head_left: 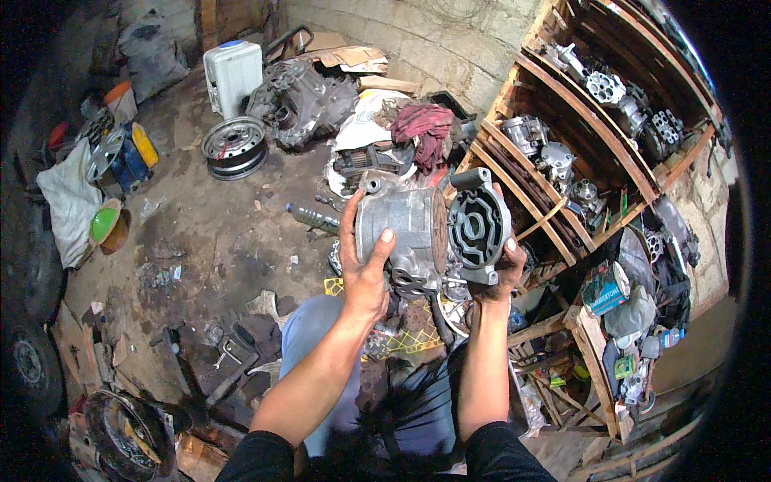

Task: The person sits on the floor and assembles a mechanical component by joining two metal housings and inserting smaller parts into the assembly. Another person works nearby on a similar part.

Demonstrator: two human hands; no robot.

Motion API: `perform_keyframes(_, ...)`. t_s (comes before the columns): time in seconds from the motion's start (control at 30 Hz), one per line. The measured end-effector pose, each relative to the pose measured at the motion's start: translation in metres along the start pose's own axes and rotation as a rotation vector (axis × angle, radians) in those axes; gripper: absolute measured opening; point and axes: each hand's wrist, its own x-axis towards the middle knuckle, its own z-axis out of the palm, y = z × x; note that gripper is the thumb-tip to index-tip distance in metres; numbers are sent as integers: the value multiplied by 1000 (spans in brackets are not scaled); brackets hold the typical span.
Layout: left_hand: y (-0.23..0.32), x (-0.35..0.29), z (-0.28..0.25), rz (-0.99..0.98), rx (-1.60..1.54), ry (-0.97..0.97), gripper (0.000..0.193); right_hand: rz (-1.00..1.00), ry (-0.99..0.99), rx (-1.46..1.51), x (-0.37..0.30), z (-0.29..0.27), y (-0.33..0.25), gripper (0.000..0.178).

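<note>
My left hand [366, 277] is wrapped round a grey metal cylinder housing [396, 225], its thumb across the front. It looks like part of a car air-conditioning compressor. In my right hand [506, 269] is a matching end cover [477, 228], with a dark, ribbed inner face turned toward me. The cover stands upright close against the housing's right end, which has a brownish rim. Whether the two parts touch is hard to make out. Both are held up over my lap, and most of my right fingers are hidden behind the cover.
Wooden shelves [590, 104] with several metal compressor parts rise at the right. On the dirty floor lie a plastic bottle [313, 217], a wheel rim [233, 146], a large gearbox [309, 100] and a maroon cloth [422, 127]. A yellow crate [414, 331] shows below my hands.
</note>
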Motion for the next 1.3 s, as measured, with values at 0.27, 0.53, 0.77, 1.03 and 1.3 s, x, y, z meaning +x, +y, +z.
perform_keyframes(0.27, 2, 1, 0, 1, -1, 19, 71, -4, 2, -2, 0, 1, 6, 98)
perform_keyframes(0.53, 4, 3, -3, 15, 54, 41, 69, -158, -138, -696, -3, 17, -2, 97)
perform_keyframes(0.77, 5, 1, -1, 55, 107, 28, 69, -193, -181, -714, -7, 11, 7, 84)
perform_keyframes(1.03, -2, 1, -5, 79, 154, 18, 69, -209, -186, -739, -9, 10, 9, 81)
perform_keyframes(1.3, 0, 2, -4, 120, 219, -9, 70, -241, -208, -764, -10, 10, 7, 78)
